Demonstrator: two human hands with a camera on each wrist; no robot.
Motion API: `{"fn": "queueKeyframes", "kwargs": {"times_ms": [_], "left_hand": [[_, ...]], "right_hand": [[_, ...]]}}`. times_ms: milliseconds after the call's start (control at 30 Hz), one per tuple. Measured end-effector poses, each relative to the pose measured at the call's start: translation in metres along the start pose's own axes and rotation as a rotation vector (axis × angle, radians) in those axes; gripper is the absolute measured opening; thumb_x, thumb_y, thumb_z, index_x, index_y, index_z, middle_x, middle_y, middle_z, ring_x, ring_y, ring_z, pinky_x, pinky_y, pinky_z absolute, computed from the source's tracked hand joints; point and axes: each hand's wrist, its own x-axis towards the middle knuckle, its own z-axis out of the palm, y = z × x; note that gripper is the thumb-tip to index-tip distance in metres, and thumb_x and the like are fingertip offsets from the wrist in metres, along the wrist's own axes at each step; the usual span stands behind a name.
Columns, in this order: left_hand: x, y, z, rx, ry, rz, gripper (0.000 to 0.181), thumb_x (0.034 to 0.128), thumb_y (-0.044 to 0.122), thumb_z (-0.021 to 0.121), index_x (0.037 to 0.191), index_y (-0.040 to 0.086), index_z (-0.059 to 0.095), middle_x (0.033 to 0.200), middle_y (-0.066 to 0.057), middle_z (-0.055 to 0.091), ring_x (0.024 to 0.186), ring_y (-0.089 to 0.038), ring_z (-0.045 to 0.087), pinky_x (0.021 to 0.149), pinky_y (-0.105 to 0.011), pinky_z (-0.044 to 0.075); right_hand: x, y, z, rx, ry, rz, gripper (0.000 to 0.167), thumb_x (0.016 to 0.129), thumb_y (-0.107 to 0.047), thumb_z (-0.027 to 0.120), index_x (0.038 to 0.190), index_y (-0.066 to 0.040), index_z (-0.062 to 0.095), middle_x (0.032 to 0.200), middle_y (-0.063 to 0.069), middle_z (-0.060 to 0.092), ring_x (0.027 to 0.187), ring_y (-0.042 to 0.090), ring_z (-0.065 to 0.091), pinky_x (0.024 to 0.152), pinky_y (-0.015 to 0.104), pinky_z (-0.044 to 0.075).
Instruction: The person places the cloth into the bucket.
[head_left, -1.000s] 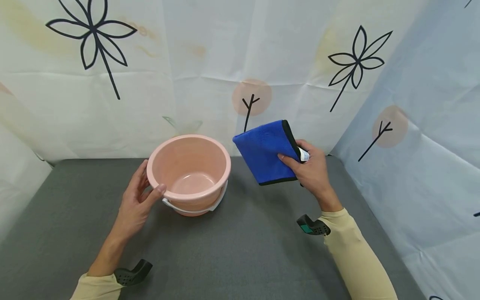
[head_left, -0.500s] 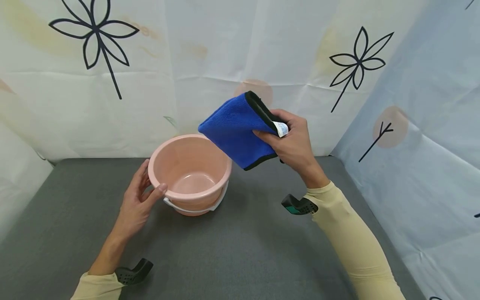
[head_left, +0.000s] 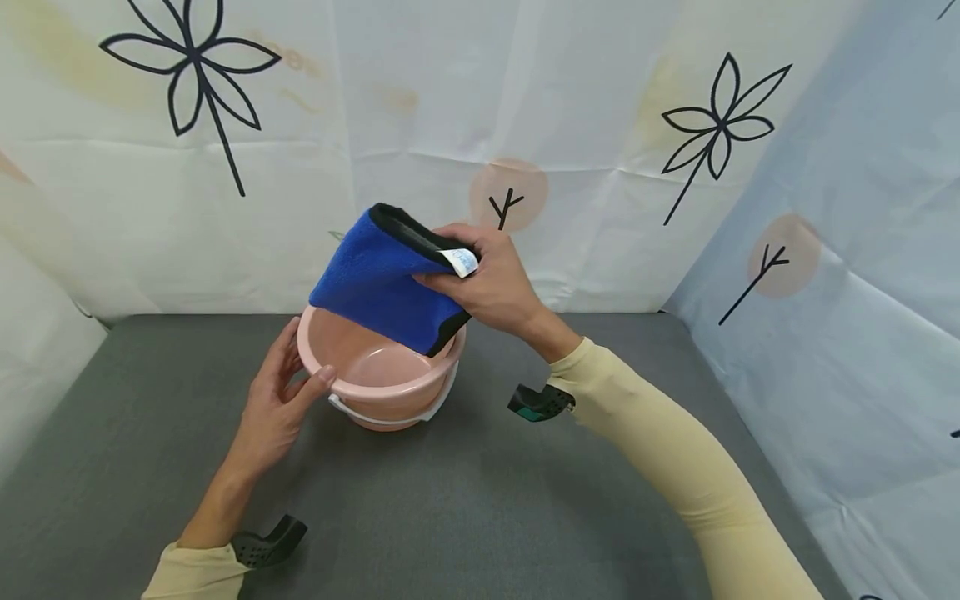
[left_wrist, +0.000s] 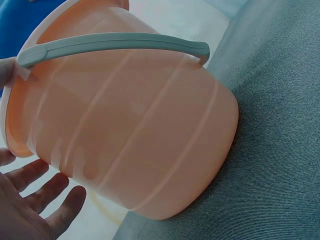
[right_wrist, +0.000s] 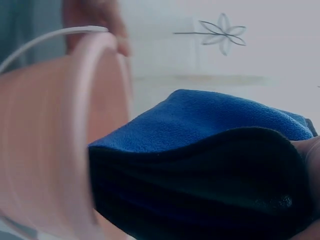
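Note:
In the head view a pink plastic bucket [head_left: 390, 404] stands upright on the grey surface, its white handle [head_left: 390, 423] hanging down at the front. My left hand [head_left: 273, 408] holds the bucket at its left side, thumb on the rim and the other fingers along the outer wall, as the left wrist view also shows at the bucket's side [left_wrist: 135, 120]. Over the bucket's mouth, my right hand [head_left: 491, 279] grips a folded blue cloth [head_left: 386, 283] with black edging and a white tag. The cloth hides the back of the rim. The right wrist view shows the cloth [right_wrist: 195, 120] beside the opening.
The grey tabletop [head_left: 420, 517] extends around the bucket. Behind it hangs a white curtain [head_left: 420, 108] printed with flowers and trees, and another bluish curtain [head_left: 862, 333] closes off the right side.
My right hand has carried the blue cloth leftward, from right of the bucket to over its mouth. My left hand and the bucket have stayed in place.

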Motion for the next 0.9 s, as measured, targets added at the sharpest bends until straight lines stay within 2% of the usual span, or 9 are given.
{"fn": "queueKeyframes", "kwargs": {"times_ms": [133, 400, 533, 700, 900], "left_hand": [[0.0, 0.001, 0.0, 0.024, -0.002, -0.012, 0.076, 0.1028, 0.007, 0.059, 0.164, 0.019, 0.016, 0.163, -0.018, 0.028, 0.136, -0.018, 0.041, 0.095, -0.01, 0.043], [-0.001, 0.003, -0.001, 0.058, -0.013, -0.042, 0.075, 0.1039, 0.011, 0.058, 0.164, 0.024, 0.015, 0.165, -0.013, 0.026, 0.141, -0.028, 0.038, 0.097, -0.009, 0.041], [-0.001, 0.002, -0.001, 0.039, -0.01, -0.032, 0.075, 0.1037, 0.009, 0.058, 0.164, 0.023, 0.016, 0.164, -0.014, 0.026, 0.14, -0.022, 0.039, 0.097, -0.009, 0.042], [-0.001, 0.002, -0.001, 0.033, -0.003, -0.024, 0.075, 0.1032, 0.007, 0.058, 0.164, 0.022, 0.017, 0.163, -0.017, 0.028, 0.137, -0.015, 0.041, 0.096, -0.01, 0.042], [-0.001, 0.003, -0.001, 0.064, 0.002, -0.042, 0.076, 0.103, 0.01, 0.06, 0.164, 0.024, 0.016, 0.164, -0.014, 0.028, 0.14, -0.025, 0.04, 0.096, -0.009, 0.042]], "right_hand": [[-0.001, 0.009, 0.014, 0.003, -0.072, 0.031, 0.033, 0.082, 0.002, 0.08, 0.114, 0.007, 0.071, 0.11, 0.016, 0.072, 0.103, 0.019, 0.067, 0.095, 0.031, 0.051], [-0.009, 0.022, 0.027, -0.009, -0.155, 0.191, 0.039, 0.083, -0.002, 0.082, 0.119, 0.003, 0.072, 0.116, 0.012, 0.072, 0.104, 0.016, 0.067, 0.092, 0.026, 0.052], [-0.013, 0.024, 0.028, -0.006, -0.183, 0.243, 0.041, 0.084, -0.002, 0.08, 0.124, 0.002, 0.07, 0.122, 0.013, 0.07, 0.108, 0.018, 0.066, 0.092, 0.026, 0.053], [-0.017, 0.026, 0.029, 0.016, -0.191, 0.243, 0.034, 0.087, -0.002, 0.076, 0.121, 0.001, 0.07, 0.117, 0.012, 0.071, 0.104, 0.017, 0.066, 0.089, 0.029, 0.055], [-0.02, 0.03, 0.027, 0.039, -0.193, 0.209, 0.028, 0.091, -0.006, 0.074, 0.118, 0.001, 0.07, 0.107, 0.015, 0.071, 0.092, 0.016, 0.066, 0.084, 0.033, 0.054]]}}
